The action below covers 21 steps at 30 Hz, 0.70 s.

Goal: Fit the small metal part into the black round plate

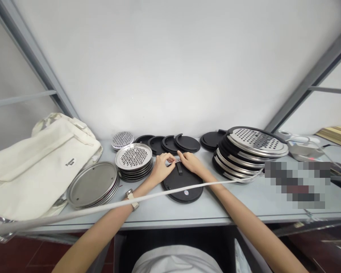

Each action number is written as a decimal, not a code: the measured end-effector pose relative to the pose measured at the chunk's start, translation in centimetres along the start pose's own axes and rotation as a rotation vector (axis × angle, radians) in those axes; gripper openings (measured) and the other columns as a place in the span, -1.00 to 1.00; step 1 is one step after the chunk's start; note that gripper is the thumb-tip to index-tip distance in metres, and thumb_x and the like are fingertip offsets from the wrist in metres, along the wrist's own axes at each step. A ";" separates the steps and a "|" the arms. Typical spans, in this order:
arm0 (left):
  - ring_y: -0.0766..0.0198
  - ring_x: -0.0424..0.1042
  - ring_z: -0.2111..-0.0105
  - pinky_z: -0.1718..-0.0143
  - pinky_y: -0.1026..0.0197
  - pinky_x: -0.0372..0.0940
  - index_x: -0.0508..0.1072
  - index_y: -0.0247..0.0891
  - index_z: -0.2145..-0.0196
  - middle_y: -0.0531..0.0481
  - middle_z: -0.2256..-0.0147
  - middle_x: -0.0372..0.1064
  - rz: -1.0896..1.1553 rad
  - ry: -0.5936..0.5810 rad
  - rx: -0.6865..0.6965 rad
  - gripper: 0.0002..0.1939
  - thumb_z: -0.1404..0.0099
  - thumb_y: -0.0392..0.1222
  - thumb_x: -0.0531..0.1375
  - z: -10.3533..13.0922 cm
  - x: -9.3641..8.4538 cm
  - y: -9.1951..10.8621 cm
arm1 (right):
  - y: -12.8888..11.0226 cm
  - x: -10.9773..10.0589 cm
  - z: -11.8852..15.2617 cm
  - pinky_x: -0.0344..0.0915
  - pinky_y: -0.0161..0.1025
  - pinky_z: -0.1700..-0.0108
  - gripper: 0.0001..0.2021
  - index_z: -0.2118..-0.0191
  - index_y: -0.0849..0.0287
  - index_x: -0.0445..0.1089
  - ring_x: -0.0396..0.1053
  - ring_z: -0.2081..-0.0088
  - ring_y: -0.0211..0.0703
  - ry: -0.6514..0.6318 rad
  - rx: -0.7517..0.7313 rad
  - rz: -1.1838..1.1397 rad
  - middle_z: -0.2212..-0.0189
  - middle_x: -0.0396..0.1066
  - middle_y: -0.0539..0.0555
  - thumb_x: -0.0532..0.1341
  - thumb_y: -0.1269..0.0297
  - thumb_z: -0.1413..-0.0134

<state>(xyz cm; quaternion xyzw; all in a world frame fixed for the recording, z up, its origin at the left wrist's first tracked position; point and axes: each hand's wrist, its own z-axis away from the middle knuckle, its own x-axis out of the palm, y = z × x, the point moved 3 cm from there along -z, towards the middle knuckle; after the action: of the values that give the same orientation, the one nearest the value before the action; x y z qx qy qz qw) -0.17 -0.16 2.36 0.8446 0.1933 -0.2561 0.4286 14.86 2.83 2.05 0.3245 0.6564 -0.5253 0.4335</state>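
Observation:
A black round plate (182,187) lies flat on the table in front of me, with a short dark strip at its far side and a small round sticker near its front. At its far rim, my left hand (164,167) has thumb and fingers pinched on a small shiny metal piece (178,161). From the other side my right hand (191,162) meets it, fingers closed at the same rim; what they grip is hidden. Several black round plates (189,143) with crescent-shaped raised rims lie just beyond my hands.
On the left stand stacked grater discs (134,156), plain metal discs (93,184) and a cream bag (45,163). A tall stack of perforated metal and black discs (252,144) rises on the right. A white cord (147,197) crosses in front of my forearms.

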 end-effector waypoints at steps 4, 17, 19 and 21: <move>0.29 0.39 0.31 0.13 0.16 0.19 0.40 -0.22 0.40 0.08 0.40 0.42 -0.044 0.014 0.002 -0.90 -0.19 -0.39 0.17 0.0 0.0 -0.2 | 0.1 0.0 0.1 0.10 -0.34 0.37 -0.50 0.38 0.27 0.46 0.45 0.34 -0.14 0.096 -0.017 -0.025 0.36 0.54 0.22 -0.14 0.16 -0.35; 0.29 0.35 0.28 0.13 0.20 0.22 0.41 -0.22 0.35 0.06 0.37 0.38 -0.024 0.036 0.055 -0.92 -0.26 -0.36 0.15 0.0 0.0 -0.5 | -0.4 -0.2 0.3 0.11 -0.34 0.30 -0.48 0.47 0.23 0.39 0.39 0.36 -0.18 0.197 -0.123 -0.082 0.44 0.46 0.15 -0.17 0.13 -0.35; 0.29 0.34 0.29 0.14 0.21 0.23 0.41 -0.23 0.35 0.05 0.38 0.38 -0.015 0.042 0.061 -0.91 -0.25 -0.37 0.15 0.0 0.0 -0.5 | -0.5 -0.3 0.3 0.14 -0.36 0.25 -0.48 0.47 0.23 0.38 0.37 0.35 -0.22 0.210 -0.186 -0.136 0.44 0.42 0.11 -0.16 0.12 -0.35; 0.29 0.34 0.29 0.15 0.21 0.23 0.41 -0.23 0.35 0.05 0.37 0.37 -0.003 0.040 0.068 -0.91 -0.25 -0.38 0.15 0.0 0.0 -0.4 | -0.6 -0.3 0.3 0.16 -0.37 0.24 -0.48 0.46 0.23 0.38 0.35 0.36 -0.25 0.212 -0.227 -0.198 0.45 0.39 0.07 -0.16 0.10 -0.35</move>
<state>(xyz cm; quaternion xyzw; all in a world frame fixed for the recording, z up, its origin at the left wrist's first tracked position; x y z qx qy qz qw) -0.41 0.08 2.16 0.8633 0.1941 -0.2464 0.3953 14.49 2.40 2.53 0.2606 0.7822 -0.4510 0.3419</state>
